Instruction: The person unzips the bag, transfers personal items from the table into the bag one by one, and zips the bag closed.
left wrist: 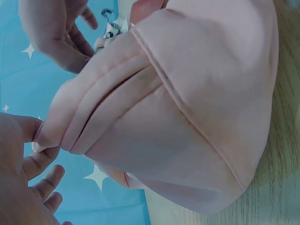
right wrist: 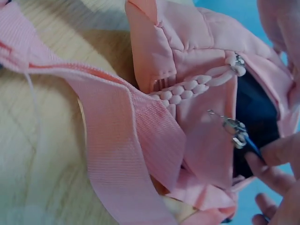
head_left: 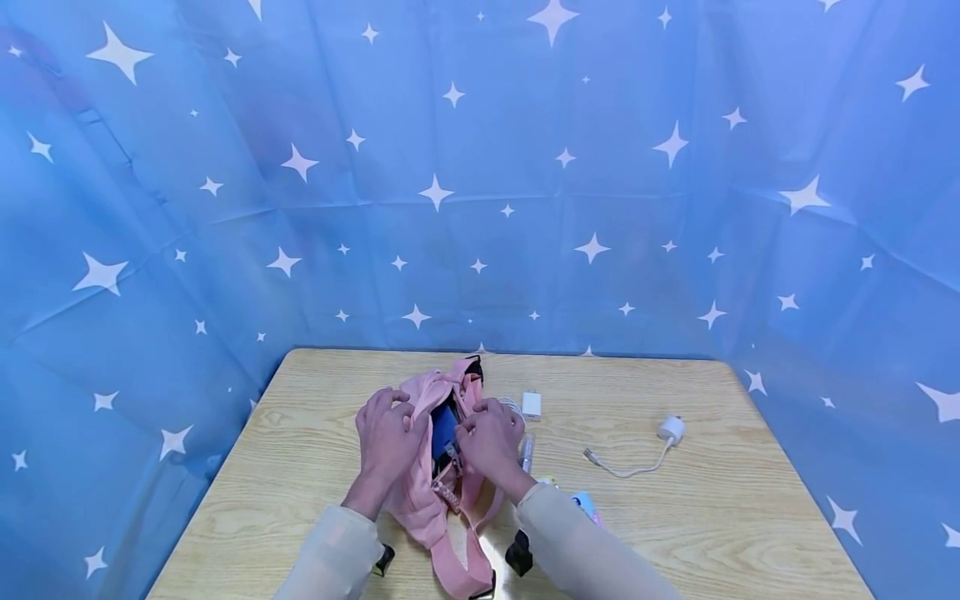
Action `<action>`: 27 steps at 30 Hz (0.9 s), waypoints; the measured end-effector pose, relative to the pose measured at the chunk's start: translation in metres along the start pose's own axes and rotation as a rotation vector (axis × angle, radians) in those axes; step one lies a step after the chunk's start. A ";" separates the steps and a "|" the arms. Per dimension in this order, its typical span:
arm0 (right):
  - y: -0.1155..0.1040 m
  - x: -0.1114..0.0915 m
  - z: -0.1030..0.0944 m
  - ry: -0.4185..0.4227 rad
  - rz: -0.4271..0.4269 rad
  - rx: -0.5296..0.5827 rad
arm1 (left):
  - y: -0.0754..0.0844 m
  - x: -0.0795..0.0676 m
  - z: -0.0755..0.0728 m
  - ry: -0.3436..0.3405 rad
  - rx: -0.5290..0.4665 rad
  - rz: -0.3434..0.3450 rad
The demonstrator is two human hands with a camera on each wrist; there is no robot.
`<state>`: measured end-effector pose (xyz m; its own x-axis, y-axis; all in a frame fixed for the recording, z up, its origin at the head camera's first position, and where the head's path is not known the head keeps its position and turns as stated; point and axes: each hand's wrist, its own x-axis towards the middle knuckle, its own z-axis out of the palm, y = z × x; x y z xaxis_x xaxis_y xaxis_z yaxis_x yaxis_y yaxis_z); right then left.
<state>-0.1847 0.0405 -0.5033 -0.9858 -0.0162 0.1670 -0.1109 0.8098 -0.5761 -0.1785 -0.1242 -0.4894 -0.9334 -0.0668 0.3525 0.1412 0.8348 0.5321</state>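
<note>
Evidently soft and rather slouched, the pink bag (head_left: 420,487) sat on the worktop (head_left: 675,517) at the lower centre of the head frame, its smooth fabric creased in long folds. A broad ribbed strap (right wrist: 110,140) trailed from it toward the bottom, and a braided cord (right wrist: 187,89) ran across its side. The left hand (head_left: 388,442) pinched one edge of the mouth between thumb and finger; the right hand (head_left: 491,437) gripped the opposite edge, near a silvery clasp (right wrist: 236,133).

Much was hard to make out: the right hand and sleeve (head_left: 592,554) covered part of the bag's right side, and a light-blue item (head_left: 585,505) at the lower right was partly hidden. Inside the mouth — dark for the most part — showed something flat and blue (head_left: 443,431), its lower portion unreadable.
</note>
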 end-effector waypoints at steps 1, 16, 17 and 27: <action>0.000 0.000 0.001 0.003 0.017 0.014 | 0.000 0.000 0.000 0.003 0.008 0.005; -0.011 0.003 0.007 -0.135 0.055 0.050 | -0.003 0.000 0.002 0.022 0.148 0.079; -0.011 0.002 0.007 -0.149 0.043 0.035 | -0.003 0.000 0.001 0.024 0.147 0.079; -0.011 0.009 0.000 -0.135 0.038 0.055 | -0.002 -0.001 0.001 0.035 0.123 0.089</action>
<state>-0.1922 0.0320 -0.4953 -0.9970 -0.0677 0.0376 -0.0763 0.7779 -0.6238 -0.1778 -0.1259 -0.4916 -0.9066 -0.0067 0.4219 0.1796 0.8986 0.4003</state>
